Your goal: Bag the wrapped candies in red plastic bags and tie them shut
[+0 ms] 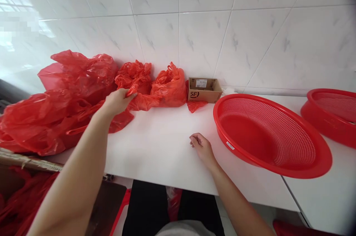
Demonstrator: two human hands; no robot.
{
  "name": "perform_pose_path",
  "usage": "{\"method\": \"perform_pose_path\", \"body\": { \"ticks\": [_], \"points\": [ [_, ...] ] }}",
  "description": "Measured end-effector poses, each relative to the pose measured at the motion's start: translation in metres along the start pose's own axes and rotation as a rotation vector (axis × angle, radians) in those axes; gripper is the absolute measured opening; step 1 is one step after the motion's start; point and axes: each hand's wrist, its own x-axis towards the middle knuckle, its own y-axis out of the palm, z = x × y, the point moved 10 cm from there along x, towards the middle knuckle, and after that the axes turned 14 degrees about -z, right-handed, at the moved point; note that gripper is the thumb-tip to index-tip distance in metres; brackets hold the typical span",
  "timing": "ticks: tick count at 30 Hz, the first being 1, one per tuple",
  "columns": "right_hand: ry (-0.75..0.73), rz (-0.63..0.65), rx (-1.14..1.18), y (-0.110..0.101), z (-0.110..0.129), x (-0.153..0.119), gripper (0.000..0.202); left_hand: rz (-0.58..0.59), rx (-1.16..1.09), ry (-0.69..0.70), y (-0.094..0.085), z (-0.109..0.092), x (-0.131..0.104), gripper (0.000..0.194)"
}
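white tbl [155, 147] holds red plastic bags [170, 89], cardbd box [204, 97] & lg red basket [247, 135].

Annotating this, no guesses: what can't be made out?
All head view:
Lower fingers of the left hand gripping red plastic: hidden behind the hand itself.
Contents of the red bag beside the carton: hidden by its plastic.
Carton's lower inside: hidden by its front wall.
Print on the white label: too small.
Far-right basket: cut off by the right edge.

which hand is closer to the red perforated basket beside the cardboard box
Right. The right hand is just left of the red perforated basket, apart from its rim; the left hand is much farther left, holding a red plastic bag.
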Motion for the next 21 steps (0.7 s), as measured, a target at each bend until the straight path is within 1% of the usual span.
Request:
{"method": "perform_pose_path", "body": {
  "ticks": [3, 4, 5, 6, 7, 8, 9, 11, 13, 15, 17, 18, 19, 20, 21],
  "points": [
    [-0.003, -0.009, -0.034, 0.002, -0.002, -0.001, 0.030, -0.072, 0.059, 0.004, -0.011, 0.015, 0.032, 0.021],
    [-0.005, -0.014, -0.036, 0.002, -0.002, -0.001, 0.030, -0.102, 0.064, -0.001, -0.013, 0.018, 0.039, 0.017],
    [-0.008, -0.016, -0.039, 0.002, -0.001, 0.000, 0.029, -0.128, 0.059, -0.001, -0.014, 0.017, 0.044, 0.018],
    [-0.009, -0.016, -0.048, 0.003, -0.001, 0.000, 0.028, -0.146, 0.042, 0.009, -0.013, 0.012, 0.049, 0.021],
    [-0.008, -0.013, -0.065, 0.004, -0.002, 0.000, 0.028, -0.158, 0.017, 0.034, -0.009, 0.003, 0.052, 0.025],
    [-0.005, -0.010, -0.087, 0.005, -0.002, 0.000, 0.027, -0.163, -0.016, 0.072, -0.003, -0.010, 0.055, 0.027],
    [-0.002, -0.007, -0.108, 0.006, -0.003, 0.000, 0.026, -0.161, -0.052, 0.117, 0.005, -0.026, 0.058, 0.027],
    [-0.002, -0.004, -0.135, 0.007, -0.003, 0.000, 0.025, -0.135, -0.126, 0.203, 0.028, -0.063, 0.065, 0.025],
    [-0.013, -0.001, -0.132, 0.008, -0.003, 0.000, 0.025, -0.080, -0.187, 0.249, 0.060, -0.096, 0.075, 0.023],
    [-0.024, 0.006, -0.119, 0.009, -0.003, 0.000, 0.024, -0.004, -0.230, 0.245, 0.094, -0.121, 0.085, 0.025],
    [-0.035, 0.015, -0.111, 0.010, -0.002, 0.000, 0.023, 0.072, -0.266, 0.213, 0.127, -0.137, 0.092, 0.031],
    [-0.041, 0.021, -0.108, 0.011, -0.002, 0.000, 0.022, 0.108, -0.288, 0.196, 0.140, -0.143, 0.094, 0.033],
    [-0.047, 0.030, -0.106, 0.011, -0.001, 0.000, 0.022, 0.137, -0.313, 0.178, 0.150, -0.147, 0.097, 0.033],
    [-0.051, 0.038, -0.105, 0.012, 0.000, -0.001, 0.022, 0.158, -0.339, 0.157, 0.157, -0.150, 0.100, 0.033],
    [-0.054, 0.048, -0.106, 0.012, 0.001, -0.002, 0.022, 0.164, -0.366, 0.131, 0.160, -0.152, 0.104, 0.032]
  ]
}}
